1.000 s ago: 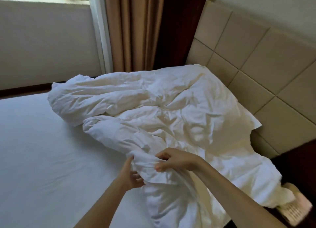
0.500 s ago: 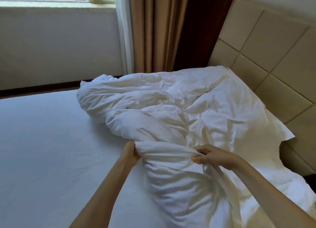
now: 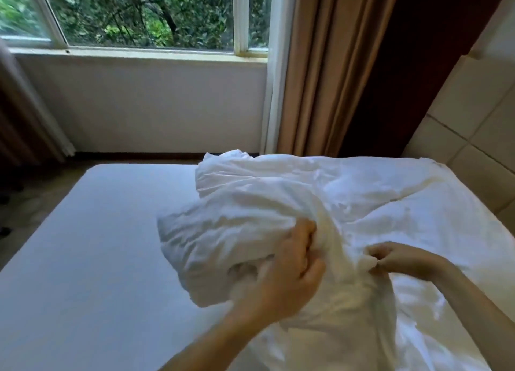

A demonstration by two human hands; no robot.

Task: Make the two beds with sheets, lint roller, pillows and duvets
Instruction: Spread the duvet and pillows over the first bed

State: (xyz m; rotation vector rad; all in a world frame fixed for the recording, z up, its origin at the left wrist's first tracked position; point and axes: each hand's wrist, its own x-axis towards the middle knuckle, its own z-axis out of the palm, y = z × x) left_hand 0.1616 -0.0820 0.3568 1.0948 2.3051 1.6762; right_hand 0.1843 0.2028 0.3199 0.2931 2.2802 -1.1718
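A crumpled white duvet [image 3: 348, 203] lies heaped over the right half of the bed, against the headboard side. The bed's left half shows a smooth white sheet [image 3: 97, 259]. My left hand [image 3: 289, 273] grips a raised fold of the duvet near its front, fingers curled into the cloth. My right hand [image 3: 398, 259] pinches a bunched edge of the same duvet a little to the right. The fold between the hands is lifted off the sheet. No pillows or lint roller are in view.
A padded beige headboard [image 3: 473, 136] stands at the right. Tan and dark red curtains [image 3: 334, 72] hang behind the bed beside a window [image 3: 145, 14] with a white sill. Floor shows past the bed's left edge [image 3: 28, 212].
Both hands have lifted and pulled the duvet's front fold up and leftward; my left hand shifted right onto a higher bunch. The view has tilted up toward the window.
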